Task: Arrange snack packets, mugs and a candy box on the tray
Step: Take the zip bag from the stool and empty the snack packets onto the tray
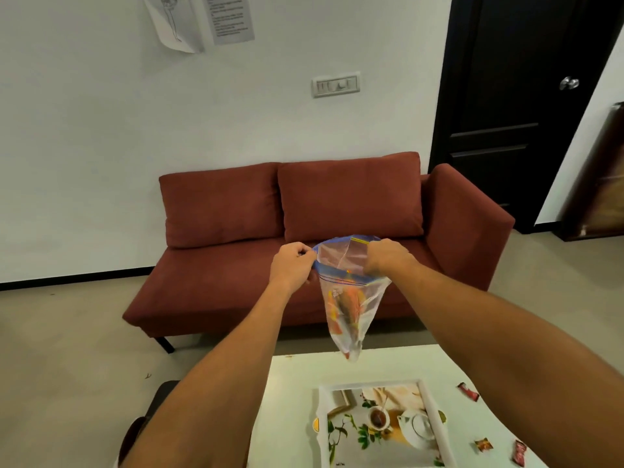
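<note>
Two bare forearms are seen closest to the lens, stretched forward from the bottom edge; between the hands one clear zip bag (347,298) with a blue seal strip is held up in the air, in front of the sofa (337,204) and above the far edge of the table (293,400). The left hand (292,265) is pinched on the left end of the bag's mouth, thumb against curled fingers; the right hand (388,256) is curled over the right side of the mouth, so the opening is held spread wide.

Orange wrappers (344,305) are bunched in the lower half of the bag, which hangs down to a point; how many are in there can't really be told, since they overlap.

One tray (371,383) with a white rim is laid flat on the white table, directly under the bag and nearer the camera; a teapot, a cup and leaves are printed on its floor. Three small red packets (468,391) are counted on the table to the right of the tray, all apart from it; one lies by its far corner, two lie closer to the camera.

Further back, two back cushions (223,204) are propped on the red sofa; two paper sheets (175,21) are stuck on the white wall, one switch plate (336,84) is mounted below them, and one dark door (506,96) with a round knob (569,83) is seen at the right.
</note>
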